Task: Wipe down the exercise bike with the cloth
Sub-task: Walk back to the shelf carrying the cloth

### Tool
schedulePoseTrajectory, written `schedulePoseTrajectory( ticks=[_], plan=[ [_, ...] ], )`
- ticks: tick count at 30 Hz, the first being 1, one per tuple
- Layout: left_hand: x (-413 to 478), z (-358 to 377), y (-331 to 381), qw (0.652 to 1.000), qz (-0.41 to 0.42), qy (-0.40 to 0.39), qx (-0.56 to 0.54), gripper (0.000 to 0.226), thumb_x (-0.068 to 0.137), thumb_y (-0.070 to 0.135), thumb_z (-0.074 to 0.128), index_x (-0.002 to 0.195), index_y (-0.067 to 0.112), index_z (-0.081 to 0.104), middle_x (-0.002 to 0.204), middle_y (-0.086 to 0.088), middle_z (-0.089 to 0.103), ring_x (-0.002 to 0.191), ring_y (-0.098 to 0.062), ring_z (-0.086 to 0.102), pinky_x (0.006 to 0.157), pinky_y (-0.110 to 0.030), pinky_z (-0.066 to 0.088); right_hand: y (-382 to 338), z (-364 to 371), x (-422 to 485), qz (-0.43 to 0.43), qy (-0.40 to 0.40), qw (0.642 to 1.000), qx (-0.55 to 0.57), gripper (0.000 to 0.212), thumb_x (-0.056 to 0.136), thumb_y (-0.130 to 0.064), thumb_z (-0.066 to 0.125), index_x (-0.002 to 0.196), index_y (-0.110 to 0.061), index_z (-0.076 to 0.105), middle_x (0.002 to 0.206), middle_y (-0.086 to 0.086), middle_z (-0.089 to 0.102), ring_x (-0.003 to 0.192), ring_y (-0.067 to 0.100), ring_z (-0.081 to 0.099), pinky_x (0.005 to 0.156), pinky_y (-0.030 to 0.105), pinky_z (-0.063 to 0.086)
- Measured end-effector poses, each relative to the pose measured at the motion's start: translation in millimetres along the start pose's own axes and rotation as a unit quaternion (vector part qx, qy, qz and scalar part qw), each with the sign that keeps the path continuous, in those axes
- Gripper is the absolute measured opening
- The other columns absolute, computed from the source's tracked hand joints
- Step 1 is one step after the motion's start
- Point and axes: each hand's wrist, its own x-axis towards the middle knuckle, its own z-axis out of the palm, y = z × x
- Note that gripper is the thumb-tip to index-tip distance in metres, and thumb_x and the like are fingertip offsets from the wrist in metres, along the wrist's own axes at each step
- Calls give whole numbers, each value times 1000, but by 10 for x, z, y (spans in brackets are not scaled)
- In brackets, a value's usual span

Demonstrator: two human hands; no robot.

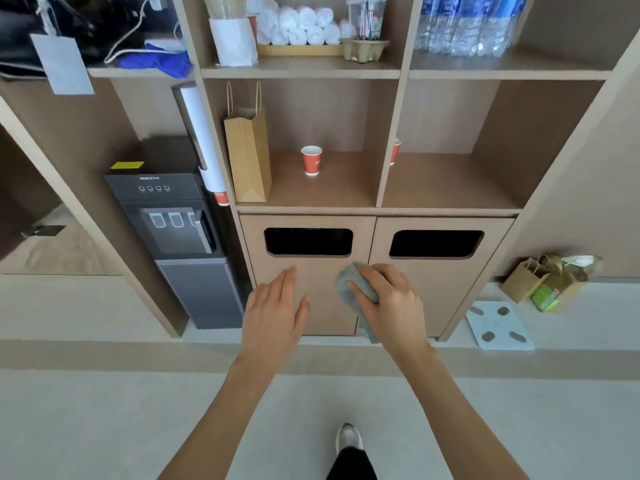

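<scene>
My right hand (391, 299) grips a grey-green cloth (351, 280), bunched under the fingers with a tail hanging below the wrist. My left hand (275, 306) is held out beside it, fingers straight and together, holding nothing. Both hands hover in front of a wooden cabinet (311, 282) with two dark slot openings. No exercise bike is in view.
A wooden shelf unit (381, 202) fills the view, holding a red paper cup (311, 160), a brown paper bag (247, 150), rolled white towels (304, 26) and bottled water (467, 22). A black water dispenser (173, 230) stands left. A bathroom scale (498, 325) and paper bags (547, 282) lie on the floor right.
</scene>
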Motion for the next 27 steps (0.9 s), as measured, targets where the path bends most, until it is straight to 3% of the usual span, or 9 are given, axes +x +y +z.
schedulePoseTrajectory(
  ticks=[9,14,19,24,27],
  plan=[
    [1590,599,-144,999,-31,28,10,47,89,26,59,129,0,53,122,-15,63,106,-29,64,93,-44,48,740,786,1560,-35,-18,999,36,23,82,-26,71,101,-13,70,99,6,65,85,29,63,52,41,55],
    [2098,814,-395,998,-55,28,12,50,96,36,40,126,-1,55,119,-14,65,100,-27,65,92,-43,49,923,1275,2076,-48,-35,997,49,20,79,-17,75,98,-12,71,93,7,65,77,29,64,51,37,54],
    [2624,1072,-752,998,-59,25,16,44,91,28,53,123,-2,57,114,-15,66,98,-29,66,91,-43,49,963,1801,2525,-53,-50,996,51,19,80,-21,69,97,-11,71,91,9,65,74,31,62,54,37,54],
    [3251,1292,-1096,999,-34,6,4,51,97,38,38,128,1,54,117,-12,65,100,-27,65,92,-42,50,941,2325,2984,-22,-46,998,31,21,77,-20,76,97,-14,71,93,6,66,74,28,63,51,35,54],
    [3577,1424,-1290,1000,-13,3,-6,46,96,35,47,128,2,54,120,-12,65,102,-27,65,91,-42,50,918,2630,3223,7,-46,998,47,22,79,-19,73,101,-15,71,94,5,65,74,27,63,55,34,54]
  ],
)
